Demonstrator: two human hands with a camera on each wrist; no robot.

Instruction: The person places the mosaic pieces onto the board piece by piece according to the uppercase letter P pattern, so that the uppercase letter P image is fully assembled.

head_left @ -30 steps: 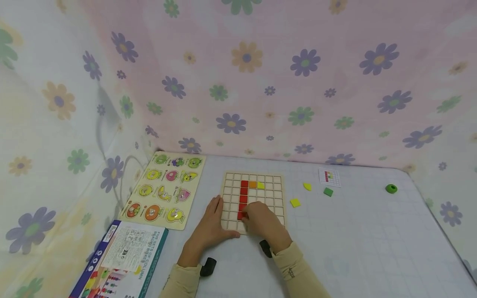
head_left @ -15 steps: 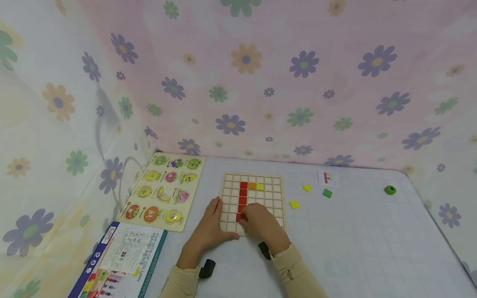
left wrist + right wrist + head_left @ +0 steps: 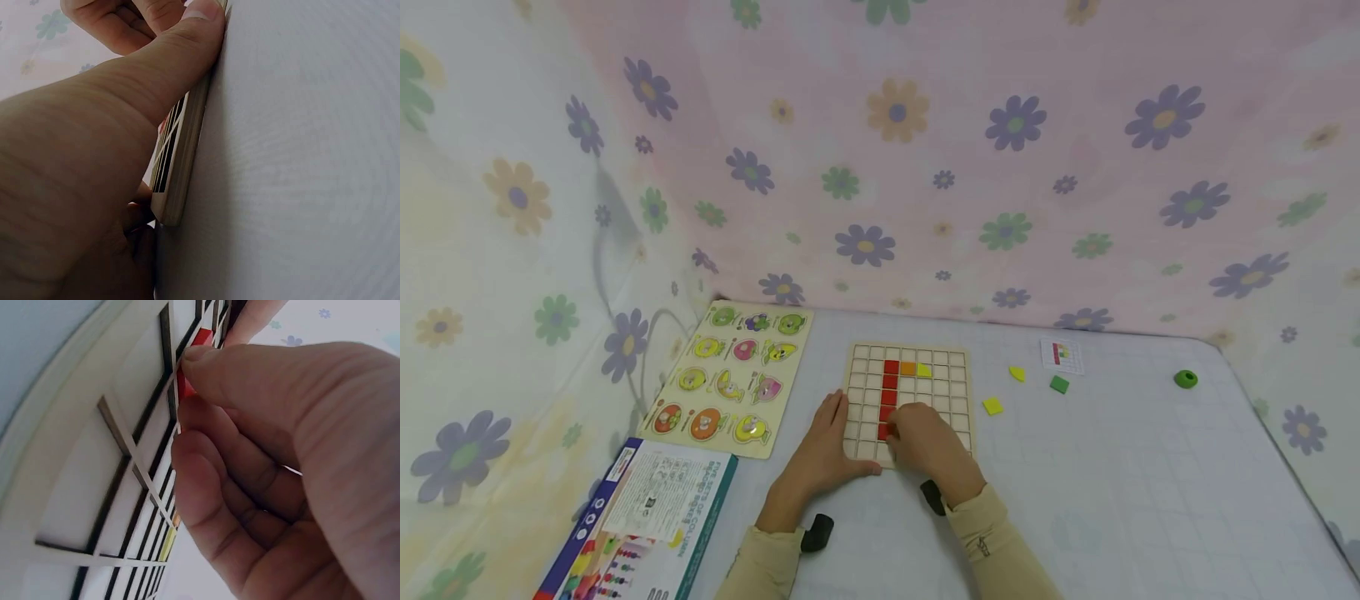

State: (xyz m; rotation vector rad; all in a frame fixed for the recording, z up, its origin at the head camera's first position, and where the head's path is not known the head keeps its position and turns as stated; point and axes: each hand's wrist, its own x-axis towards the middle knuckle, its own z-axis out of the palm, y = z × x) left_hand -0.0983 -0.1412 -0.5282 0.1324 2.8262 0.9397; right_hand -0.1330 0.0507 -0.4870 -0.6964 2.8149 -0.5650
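A square wooden grid board (image 3: 957, 389) lies in the middle of the table in the head view. On it stands a column of red square tiles (image 3: 889, 382), with an orange tile (image 3: 907, 368) and a yellow tile (image 3: 924, 370) beside the top one. My right hand (image 3: 934, 450) has its thumb and index finger pinching the lowest red tile (image 3: 201, 337), which sits at the grid; whether it is fully seated cannot be told. With fingers straight and thumb spread, my left hand (image 3: 822, 454) rests against the board's left and front edges.
A fruit puzzle board (image 3: 743, 403) and a printed box (image 3: 707, 500) lie at the left. To the right are a pattern card (image 3: 1071, 357), a green tile (image 3: 1059, 384), a yellow square tile (image 3: 992, 406), a yellow curved piece (image 3: 1017, 374) and a green round piece (image 3: 1186, 379).
Both hands stay almost in place, the right fingers still at the lowest red tile. Only the head view shifts slightly.
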